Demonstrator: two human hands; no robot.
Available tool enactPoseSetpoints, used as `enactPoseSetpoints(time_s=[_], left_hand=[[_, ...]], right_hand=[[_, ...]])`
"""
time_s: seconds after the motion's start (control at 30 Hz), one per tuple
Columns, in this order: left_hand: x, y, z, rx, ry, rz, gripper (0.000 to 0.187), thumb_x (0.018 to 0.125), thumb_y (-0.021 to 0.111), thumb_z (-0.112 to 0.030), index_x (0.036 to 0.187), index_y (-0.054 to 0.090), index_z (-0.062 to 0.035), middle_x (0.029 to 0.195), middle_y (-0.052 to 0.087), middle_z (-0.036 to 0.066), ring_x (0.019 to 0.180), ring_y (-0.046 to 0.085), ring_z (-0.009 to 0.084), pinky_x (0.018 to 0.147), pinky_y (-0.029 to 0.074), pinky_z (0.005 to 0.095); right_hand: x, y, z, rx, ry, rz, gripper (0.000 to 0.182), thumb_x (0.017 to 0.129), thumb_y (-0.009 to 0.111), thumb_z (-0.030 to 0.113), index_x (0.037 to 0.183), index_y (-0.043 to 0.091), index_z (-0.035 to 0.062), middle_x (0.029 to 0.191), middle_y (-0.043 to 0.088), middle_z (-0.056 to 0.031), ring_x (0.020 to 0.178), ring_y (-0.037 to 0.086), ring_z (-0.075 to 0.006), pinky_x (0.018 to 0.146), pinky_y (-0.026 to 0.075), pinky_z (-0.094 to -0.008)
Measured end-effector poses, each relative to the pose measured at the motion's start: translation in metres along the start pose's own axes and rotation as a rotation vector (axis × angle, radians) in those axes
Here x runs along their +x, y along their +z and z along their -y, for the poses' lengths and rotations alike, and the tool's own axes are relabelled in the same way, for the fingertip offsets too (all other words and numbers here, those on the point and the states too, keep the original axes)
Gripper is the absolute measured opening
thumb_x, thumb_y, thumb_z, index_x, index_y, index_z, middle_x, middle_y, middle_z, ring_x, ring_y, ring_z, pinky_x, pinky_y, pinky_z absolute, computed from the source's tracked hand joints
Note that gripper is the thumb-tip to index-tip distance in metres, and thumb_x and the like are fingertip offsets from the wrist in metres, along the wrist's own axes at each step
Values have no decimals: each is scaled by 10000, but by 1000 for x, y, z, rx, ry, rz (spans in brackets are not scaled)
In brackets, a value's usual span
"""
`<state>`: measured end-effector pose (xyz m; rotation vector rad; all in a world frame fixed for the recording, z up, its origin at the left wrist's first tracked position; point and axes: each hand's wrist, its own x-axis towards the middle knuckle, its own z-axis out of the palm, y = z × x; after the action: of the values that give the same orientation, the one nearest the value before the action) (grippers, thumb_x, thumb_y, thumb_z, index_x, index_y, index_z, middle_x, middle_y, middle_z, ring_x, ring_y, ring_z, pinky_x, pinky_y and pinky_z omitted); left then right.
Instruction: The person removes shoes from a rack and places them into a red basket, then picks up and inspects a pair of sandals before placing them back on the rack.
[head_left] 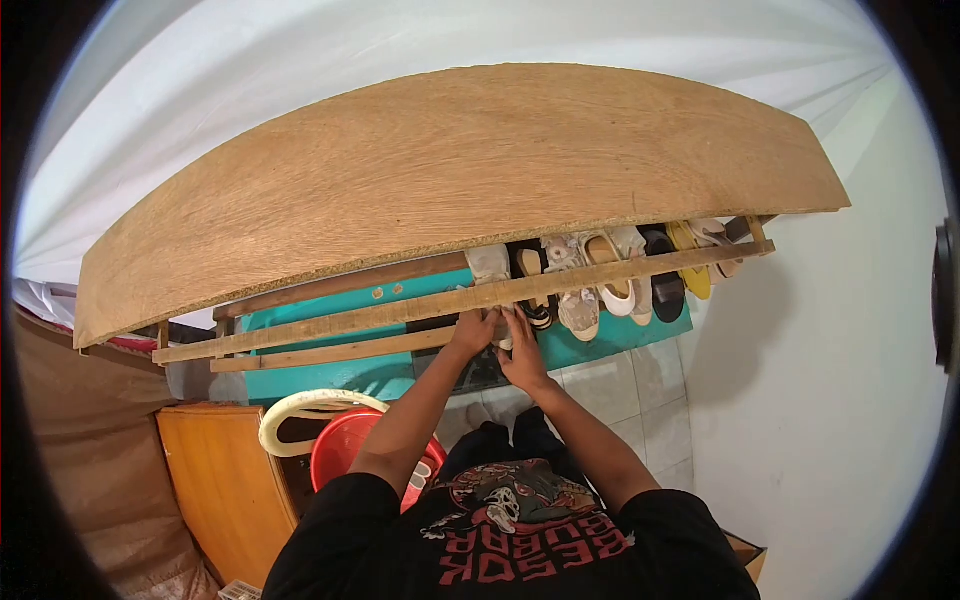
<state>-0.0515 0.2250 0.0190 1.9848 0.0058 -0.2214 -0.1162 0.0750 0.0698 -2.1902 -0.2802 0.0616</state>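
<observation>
Below a broad wooden board [470, 160] runs a slatted wooden rack, and its front rail [400, 317] crosses just above my hands. My left hand [475, 330] and my right hand [518, 350] are close together, fingers closed around the front end of a light-coloured shoe [489, 262], one hand on each side. The rail hides part of that shoe. To its right, several shoes stand in a row: a black-trimmed sandal [531, 262], a patterned pale shoe [578, 312], a white shoe [617, 297], a black shoe [667, 290] and a yellow one [694, 280].
A teal surface [330, 372] lies under the rack. At the lower left are a red basin [345, 440], a cream ring-shaped rim [283, 422] and an orange-brown wooden cabinet [220, 480]. A white wall [800, 420] rises at the right above the grey floor tiles [610, 385].
</observation>
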Motion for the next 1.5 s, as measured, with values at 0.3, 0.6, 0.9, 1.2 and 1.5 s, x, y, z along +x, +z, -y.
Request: enactPoseSetpoints(time_s=[0.3, 0.6, 0.9, 1.2, 1.5], left_hand=[[-7, -12, -37, 8, -110, 122, 438, 951, 524, -293, 1250, 560, 25, 1230, 587, 283, 1167, 560, 404, 977, 433, 434], [-9, -14, -47, 50, -194, 109, 509, 931, 529, -393, 1025, 651, 92, 1028, 664, 297, 996, 654, 394, 855, 488, 441], [-13, -1, -29, 30, 35, -142, 464, 943, 509, -332, 835, 662, 93, 818, 650, 313, 851, 651, 440, 804, 479, 478], [-7, -2, 1, 81, 76, -58, 465, 921, 565, -269, 1226, 483, 72, 1138, 524, 365, 1047, 519, 502, 897, 415, 521], [-86, -18, -34, 229, 246, -368, 675, 856, 634, -146, 1416, 298, 29, 1300, 408, 291, 1203, 422, 482, 1010, 365, 512]], right_hand=[[-2, -7, 2, 108, 45, 47, 841, 782, 691, -6, 1493, 261, 119, 1555, 227, -179, 1414, 280, -409, 1087, 375, -451], [-7, 0, -7, 105, 11, 2, 781, 793, 675, -19, 1464, 284, 69, 1549, 235, -177, 1406, 303, -399, 1106, 359, -431], [-9, -2, -6, 48, -56, 34, 732, 822, 645, -55, 1465, 316, 65, 1583, 180, -156, 1426, 280, -379, 1034, 459, -390], [-22, -10, 0, 24, -51, -4, 590, 830, 652, -32, 1374, 438, 50, 1561, 256, -151, 1384, 369, -357, 942, 498, -390], [-100, -28, -26, 127, 20, -135, 523, 800, 633, -60, 1290, 493, 60, 1360, 447, -136, 789, 566, -209, 715, 498, -320]])
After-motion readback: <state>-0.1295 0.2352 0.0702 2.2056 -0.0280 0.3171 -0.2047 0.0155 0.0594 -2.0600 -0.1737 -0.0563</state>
